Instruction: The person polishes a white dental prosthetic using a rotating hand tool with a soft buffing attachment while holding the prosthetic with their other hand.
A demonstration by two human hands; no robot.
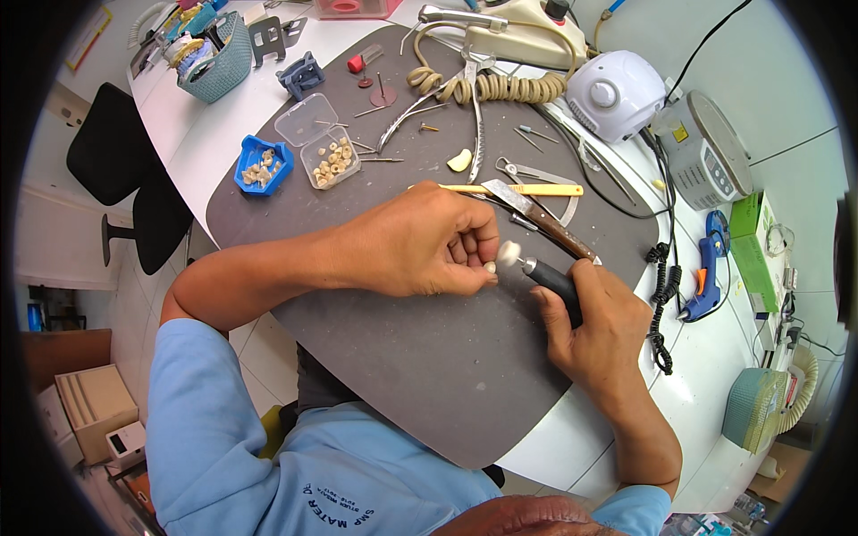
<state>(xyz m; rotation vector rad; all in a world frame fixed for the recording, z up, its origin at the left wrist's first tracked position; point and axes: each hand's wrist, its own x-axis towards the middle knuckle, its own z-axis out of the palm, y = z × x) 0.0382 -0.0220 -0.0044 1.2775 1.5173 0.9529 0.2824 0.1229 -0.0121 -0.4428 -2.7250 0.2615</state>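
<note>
Fingers [474, 259] of left hand [420, 241] pinching small tooth piece [489, 266] steady | I'm watching right hand [594, 326] gripping handpiece [554, 281], white buffing wheel [508, 254] touching it

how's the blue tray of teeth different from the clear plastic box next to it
The blue tray is opaque, roughly hexagonal and has no lid; the clear plastic box is see-through, rectangular, and its hinged lid lies flipped open. The blue tray sits further to the person's left, nearer the edge of the grey mat; the clear plastic box lies further in. Both rest on the mat and hold small cream-coloured tooth pieces, away from both hands.
</note>
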